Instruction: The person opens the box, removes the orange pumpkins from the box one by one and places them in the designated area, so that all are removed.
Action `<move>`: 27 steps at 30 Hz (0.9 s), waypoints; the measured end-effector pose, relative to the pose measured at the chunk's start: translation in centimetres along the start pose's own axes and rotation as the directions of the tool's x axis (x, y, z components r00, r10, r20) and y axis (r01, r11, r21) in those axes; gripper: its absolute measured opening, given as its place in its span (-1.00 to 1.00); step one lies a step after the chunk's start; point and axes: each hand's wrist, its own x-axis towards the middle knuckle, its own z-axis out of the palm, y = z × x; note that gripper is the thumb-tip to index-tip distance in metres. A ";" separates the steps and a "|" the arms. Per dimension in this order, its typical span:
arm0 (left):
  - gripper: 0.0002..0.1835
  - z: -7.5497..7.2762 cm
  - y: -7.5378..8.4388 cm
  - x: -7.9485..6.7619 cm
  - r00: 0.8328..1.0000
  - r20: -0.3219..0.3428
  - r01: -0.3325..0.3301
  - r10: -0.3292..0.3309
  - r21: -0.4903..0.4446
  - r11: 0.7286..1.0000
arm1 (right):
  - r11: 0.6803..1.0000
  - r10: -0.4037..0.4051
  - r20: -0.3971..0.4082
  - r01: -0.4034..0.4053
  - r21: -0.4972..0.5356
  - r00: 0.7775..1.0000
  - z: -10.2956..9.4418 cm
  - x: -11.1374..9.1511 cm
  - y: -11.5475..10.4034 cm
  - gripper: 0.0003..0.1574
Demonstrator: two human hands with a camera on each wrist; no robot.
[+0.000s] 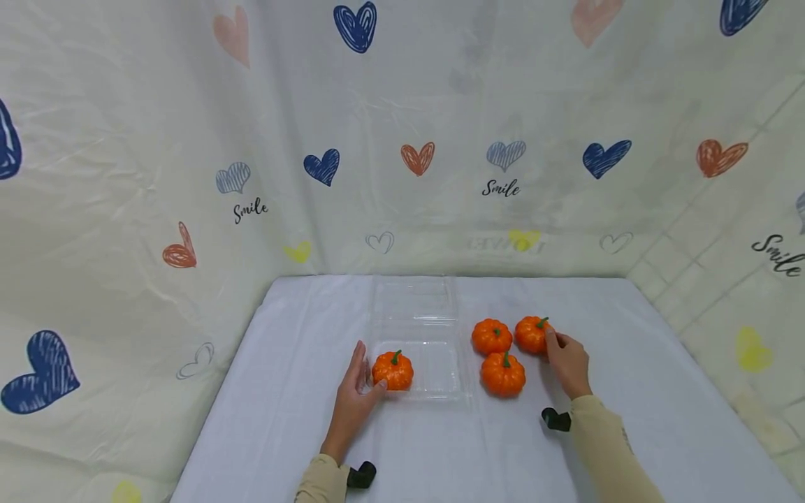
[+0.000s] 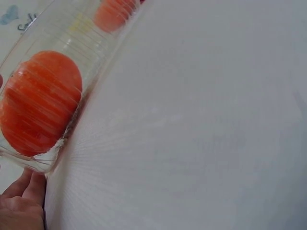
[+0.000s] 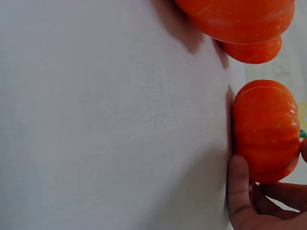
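Note:
A clear plastic clamshell container (image 1: 440, 374) lies with its lid folded back on the white-covered table. One small orange pumpkin (image 1: 393, 371) sits in its left part. My left hand (image 1: 355, 405) holds the container's near left corner, thumb at the front and fingers along the left side; the left wrist view shows part of this hand (image 2: 24, 203) at the corner. To the container's right are three more pumpkins. My right hand (image 1: 569, 363) grips the far right pumpkin (image 1: 531, 335) from its right side. In the right wrist view that pumpkin (image 3: 266, 129) is beside the thumb and fingers.
Two other pumpkins, one farther back (image 1: 492, 337) and one nearer (image 1: 503, 375), stand close to the gripped one. The lid (image 1: 414, 299) reaches toward the table's back edge. A heart-printed curtain (image 1: 415, 209) hangs behind the table and along its sides.

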 end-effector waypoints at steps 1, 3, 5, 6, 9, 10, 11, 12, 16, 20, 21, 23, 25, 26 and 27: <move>-0.01 0.0 0.0 0.0 1.000 -0.001 0.003 -0.003 0.002 1.000 | 1.000 0.003 -0.002 -0.003 0.007 1.000 0.1 0.0 0.0 0.03; 0.00 -0.1 0.0 0.0 1.000 -0.001 0.009 -0.009 0.008 1.000 | 1.000 0.012 -0.004 -0.012 0.020 1.000 0.2 -0.2 0.0 0.04; 0.00 -0.2 0.1 0.1 1.000 0.001 0.013 -0.013 0.007 1.000 | 0.999 0.028 -0.003 -0.028 0.034 1.000 0.3 -0.3 -0.1 0.06; 0.00 -0.2 0.1 0.0 1.000 0.002 0.017 -0.017 0.003 1.000 | 0.999 0.033 -0.001 -0.033 0.042 0.999 0.3 -0.4 -0.2 0.07; 0.00 -0.1 0.1 0.0 1.000 0.006 0.029 -0.029 -0.004 1.000 | 0.996 0.035 0.015 -0.036 0.079 0.999 0.1 -0.7 -0.5 0.07; 0.00 0.0 0.1 0.0 1.000 0.005 0.028 -0.028 -0.004 1.000 | 0.995 0.031 0.020 -0.033 0.095 0.999 0.0 -0.7 -0.6 0.07; 0.00 0.0 0.1 0.0 1.000 0.006 0.029 -0.029 -0.008 1.000 | 0.993 0.025 0.026 -0.028 0.114 0.999 -0.2 -0.8 -0.7 0.06; 0.00 0.1 0.1 0.0 1.000 0.006 0.028 -0.028 -0.009 1.000 | 0.991 0.017 0.030 -0.021 0.136 0.999 -0.4 -0.9 -0.9 0.06; 0.00 0.1 0.0 0.0 1.000 0.005 0.025 -0.025 -0.008 1.000 | 0.981 -0.024 0.040 0.016 0.191 0.999 -0.9 -1.4 -1.7 0.09; 0.00 0.0 -0.1 0.0 1.000 0.003 0.022 -0.022 -0.006 1.000 | 0.974 -0.084 0.042 0.073 0.214 0.996 -1.2 -2.0 -2.7 0.06; 0.00 0.0 -0.1 0.0 1.000 0.002 0.020 -0.020 -0.005 1.000 | 0.972 -0.100 0.042 0.088 0.218 0.994 -1.3 -2.2 -3.0 0.05; 0.00 0.0 -0.1 0.0 1.000 0.000 0.018 -0.018 -0.006 1.000 | 0.969 -0.131 0.050 0.117 0.220 0.990 -1.4 -2.6 -3.5 0.03; -0.01 0.0 0.0 0.0 1.000 0.003 0.014 -0.014 -0.012 1.000 | 0.966 -0.150 0.064 0.132 0.220 0.987 -1.4 -3.0 -4.1 0.05; -0.01 0.0 0.0 0.0 1.000 0.005 0.016 -0.016 -0.014 1.000 | 0.966 -0.159 0.070 0.141 0.216 0.985 -1.5 -3.2 -4.3 0.06; -0.01 0.0 0.0 0.0 1.000 0.007 0.016 -0.016 -0.015 1.000 | 0.965 -0.168 0.078 0.148 0.217 0.983 -1.5 -3.3 -4.6 0.06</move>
